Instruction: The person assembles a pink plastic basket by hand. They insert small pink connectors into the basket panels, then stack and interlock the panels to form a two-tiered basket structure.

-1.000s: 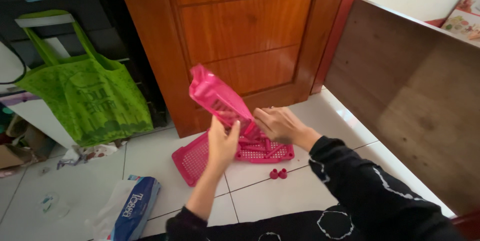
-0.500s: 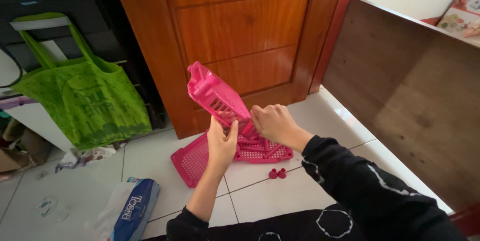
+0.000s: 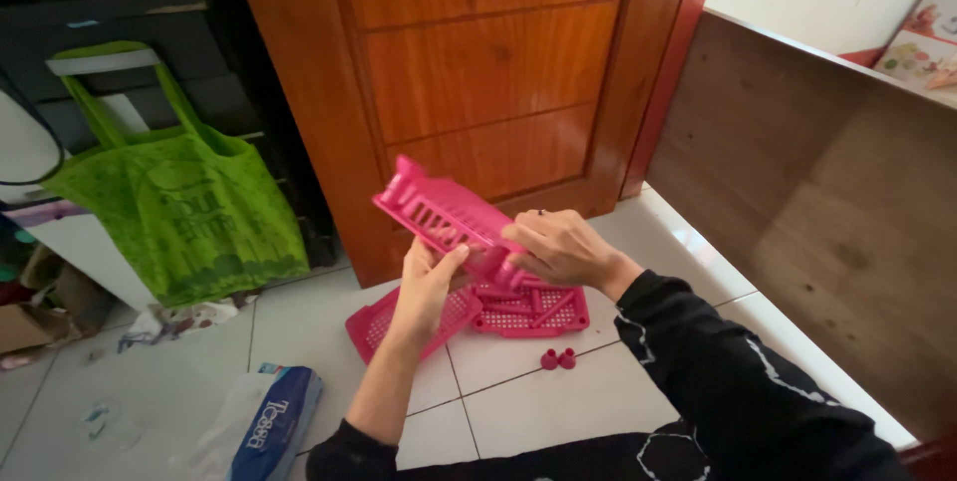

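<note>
Two hands, left (image 3: 429, 282) and right (image 3: 558, 247), are closed on a pink slatted panel (image 3: 444, 212) held above pink trays (image 3: 498, 314) on the floor (image 3: 558, 401); fitting seems underway, alignment is needed next.

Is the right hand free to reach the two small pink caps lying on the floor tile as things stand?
Probably not at once: the right hand is gripping the pink slotted panel together with the left hand. The small pink caps lie uncovered on the tile below it, nothing blocking.
</note>
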